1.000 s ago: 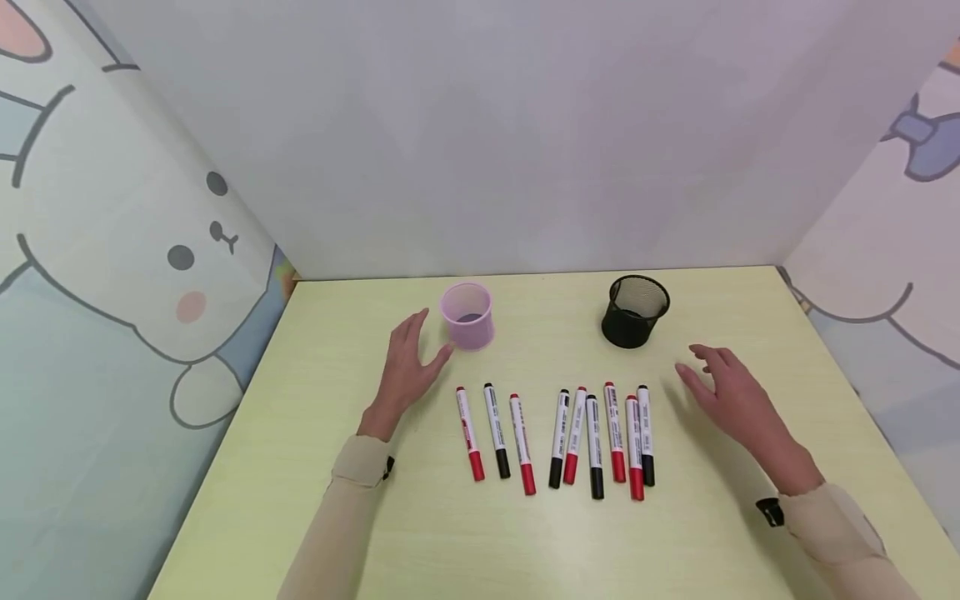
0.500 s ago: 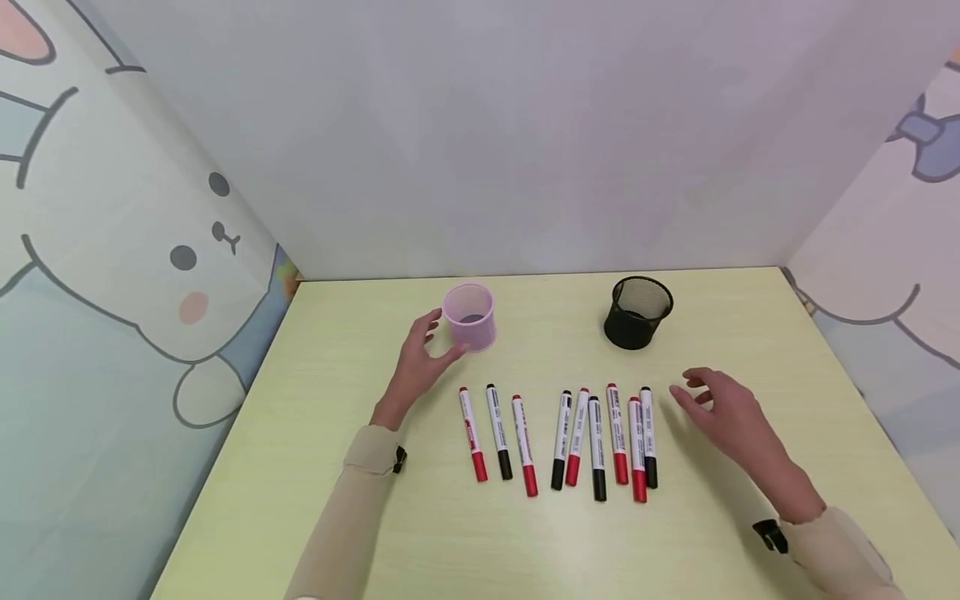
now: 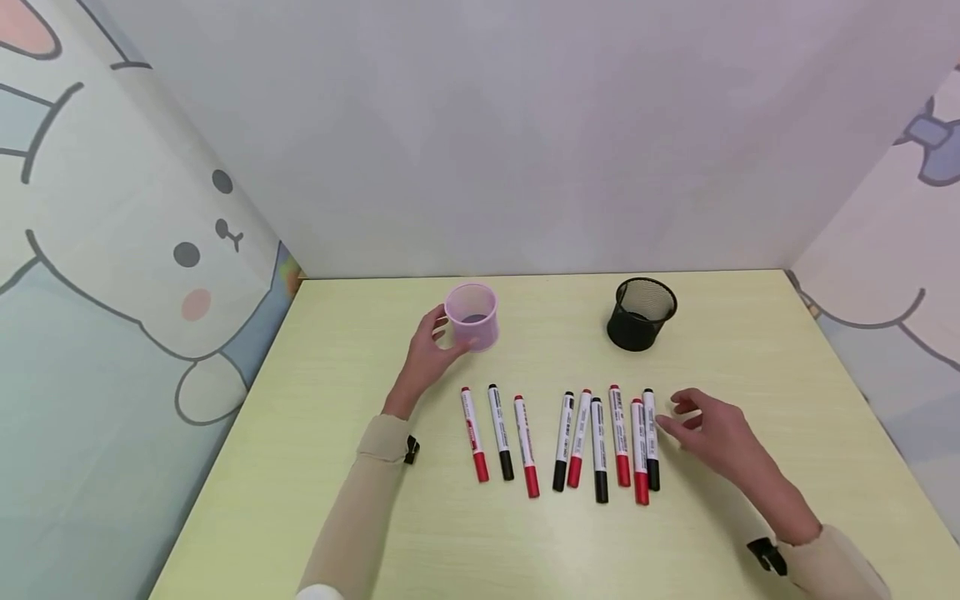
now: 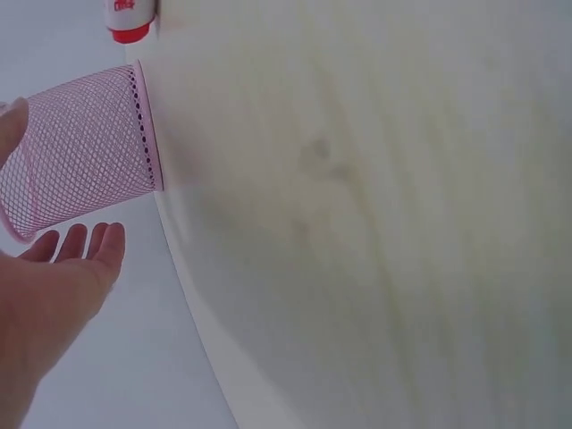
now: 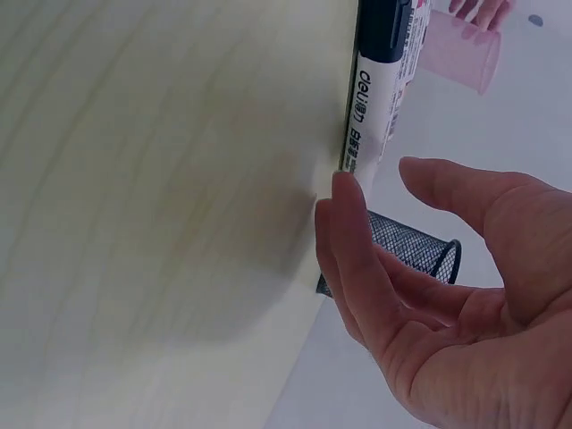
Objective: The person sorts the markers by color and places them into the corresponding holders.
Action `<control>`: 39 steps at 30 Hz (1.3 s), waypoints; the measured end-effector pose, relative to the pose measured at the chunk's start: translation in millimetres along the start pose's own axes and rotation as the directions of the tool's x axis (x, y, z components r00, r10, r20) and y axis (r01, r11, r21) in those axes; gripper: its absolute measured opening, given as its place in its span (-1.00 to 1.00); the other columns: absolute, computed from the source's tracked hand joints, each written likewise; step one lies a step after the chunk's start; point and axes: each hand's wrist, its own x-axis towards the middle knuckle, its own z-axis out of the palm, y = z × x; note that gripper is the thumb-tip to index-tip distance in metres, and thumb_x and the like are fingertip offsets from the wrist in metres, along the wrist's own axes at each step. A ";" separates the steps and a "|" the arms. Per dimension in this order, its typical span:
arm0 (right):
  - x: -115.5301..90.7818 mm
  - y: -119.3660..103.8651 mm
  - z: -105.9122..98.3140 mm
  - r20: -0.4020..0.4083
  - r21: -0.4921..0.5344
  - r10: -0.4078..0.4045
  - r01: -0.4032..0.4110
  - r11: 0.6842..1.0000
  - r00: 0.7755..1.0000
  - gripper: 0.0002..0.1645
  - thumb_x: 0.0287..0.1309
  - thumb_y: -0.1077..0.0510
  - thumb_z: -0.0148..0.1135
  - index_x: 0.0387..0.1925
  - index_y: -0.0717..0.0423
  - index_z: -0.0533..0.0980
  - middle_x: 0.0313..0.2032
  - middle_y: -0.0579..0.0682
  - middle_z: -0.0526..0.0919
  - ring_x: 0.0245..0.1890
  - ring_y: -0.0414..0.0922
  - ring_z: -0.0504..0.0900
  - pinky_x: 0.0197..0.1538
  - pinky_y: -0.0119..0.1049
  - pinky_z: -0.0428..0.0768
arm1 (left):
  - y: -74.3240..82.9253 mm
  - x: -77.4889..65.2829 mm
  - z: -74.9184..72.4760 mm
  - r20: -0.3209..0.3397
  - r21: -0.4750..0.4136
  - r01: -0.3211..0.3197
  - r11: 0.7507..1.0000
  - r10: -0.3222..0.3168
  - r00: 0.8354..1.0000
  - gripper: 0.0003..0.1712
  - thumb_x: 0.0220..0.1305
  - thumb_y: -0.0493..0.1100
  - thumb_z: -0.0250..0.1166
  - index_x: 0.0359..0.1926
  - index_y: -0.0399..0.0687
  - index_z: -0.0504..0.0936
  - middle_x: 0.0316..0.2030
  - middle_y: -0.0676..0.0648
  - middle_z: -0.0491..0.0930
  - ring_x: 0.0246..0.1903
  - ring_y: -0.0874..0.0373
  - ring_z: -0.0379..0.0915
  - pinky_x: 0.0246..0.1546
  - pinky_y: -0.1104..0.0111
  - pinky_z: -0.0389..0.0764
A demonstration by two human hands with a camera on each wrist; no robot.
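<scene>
Several white markers with red or black caps lie in a row on the pale yellow table (image 3: 337, 500). My right hand (image 3: 678, 417) is open beside the rightmost black-capped marker (image 3: 651, 437). One of its fingertips (image 5: 344, 183) touches that marker (image 5: 375, 98) and the thumb stands apart. My left hand (image 3: 442, 337) is open and cupped close around the left side of an upright pink mesh cup (image 3: 471, 317). Its straight fingers (image 4: 85, 246) lie just beside the cup (image 4: 85, 147). A black mesh cup (image 3: 641, 312) stands behind the right group of markers.
Cartoon-printed panels wall the table on the left (image 3: 135, 275) and right (image 3: 885, 275), with a plain white panel (image 3: 525, 142) behind. Three markers lie at the left, the first red-capped (image 3: 471, 433). The others lie close together to the right.
My left hand has moved forward and right, up to the pink cup. My right hand has drawn back and left, reaching the rightmost marker.
</scene>
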 end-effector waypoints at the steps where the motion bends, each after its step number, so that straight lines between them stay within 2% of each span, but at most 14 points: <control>1: -0.7 -0.5 0.8 0.012 0.009 0.005 -0.005 1.000 1.000 -0.37 0.21 0.02 0.49 0.09 0.42 0.50 -0.11 0.27 0.68 -0.24 0.10 0.74 -0.37 -0.25 0.67 | 0.1 0.4 0.5 -0.002 -0.001 0.007 1.000 -0.007 1.000 -0.01 0.20 -0.12 0.55 0.53 -0.17 0.22 0.41 -0.19 0.33 0.39 -0.13 0.28 0.41 0.12 0.38; 11: -4.7 -6.6 9.4 0.076 0.044 0.044 -0.047 0.998 0.996 -0.38 0.19 0.07 0.50 0.10 0.41 0.48 -0.18 0.19 0.69 -0.26 0.03 0.71 -0.36 -0.30 0.70 | 1.9 5.4 4.7 -0.003 -0.027 0.019 0.999 -0.019 1.000 0.01 0.19 -0.12 0.56 0.54 -0.17 0.20 0.42 -0.20 0.31 0.37 -0.09 0.29 0.41 0.12 0.38; 19: -4.1 -10.6 12.0 0.086 0.062 0.050 -0.055 0.997 0.995 -0.38 0.17 0.11 0.51 0.08 0.44 0.47 -0.23 0.12 0.68 -0.27 0.00 0.71 -0.39 -0.31 0.70 | 1.3 10.2 8.6 -0.012 -0.040 0.042 0.998 -0.042 0.999 0.02 0.19 -0.17 0.56 0.53 -0.21 0.18 0.41 -0.22 0.31 0.35 -0.09 0.31 0.39 0.18 0.40; 20: -3.7 -10.9 12.4 0.089 0.066 0.054 -0.060 0.996 0.995 -0.38 0.17 0.12 0.51 0.08 0.44 0.47 -0.23 0.13 0.68 -0.27 0.00 0.71 -0.38 -0.30 0.71 | 6.0 9.4 8.2 -0.007 -0.049 0.049 0.998 -0.049 0.999 0.01 0.19 -0.20 0.55 0.53 -0.24 0.17 0.41 -0.25 0.30 0.36 -0.12 0.30 0.40 0.15 0.39; 26: -1.2 -13.2 14.8 0.093 0.065 0.064 -0.070 0.995 0.994 -0.44 0.17 0.16 0.49 0.04 0.45 0.48 -0.24 0.14 0.67 -0.26 0.02 0.69 -0.37 -0.26 0.73 | 6.1 11.9 8.7 0.005 -0.070 0.038 0.997 -0.038 0.999 0.00 0.19 -0.20 0.55 0.53 -0.25 0.18 0.40 -0.29 0.31 0.36 -0.19 0.28 0.40 0.05 0.39; 27: -0.9 -13.5 15.2 0.093 0.061 0.065 -0.071 0.996 0.994 -0.45 0.17 0.16 0.49 0.03 0.45 0.48 -0.24 0.14 0.67 -0.26 0.02 0.69 -0.37 -0.26 0.72 | 1.4 13.5 9.6 0.003 -0.065 0.031 0.997 -0.031 1.000 0.01 0.18 -0.18 0.56 0.53 -0.23 0.19 0.39 -0.27 0.33 0.35 -0.17 0.29 0.40 0.07 0.40; 39: 1.8 -16.2 13.5 0.095 0.039 0.090 -0.094 0.995 0.991 -0.44 0.17 0.15 0.48 0.03 0.47 0.48 -0.25 0.16 0.67 -0.26 0.04 0.68 -0.36 -0.24 0.68 | -0.4 16.8 10.6 0.019 -0.053 0.033 0.998 -0.032 0.999 -0.04 0.18 -0.23 0.54 0.50 -0.22 0.21 0.36 -0.25 0.36 0.34 -0.13 0.32 0.38 0.10 0.42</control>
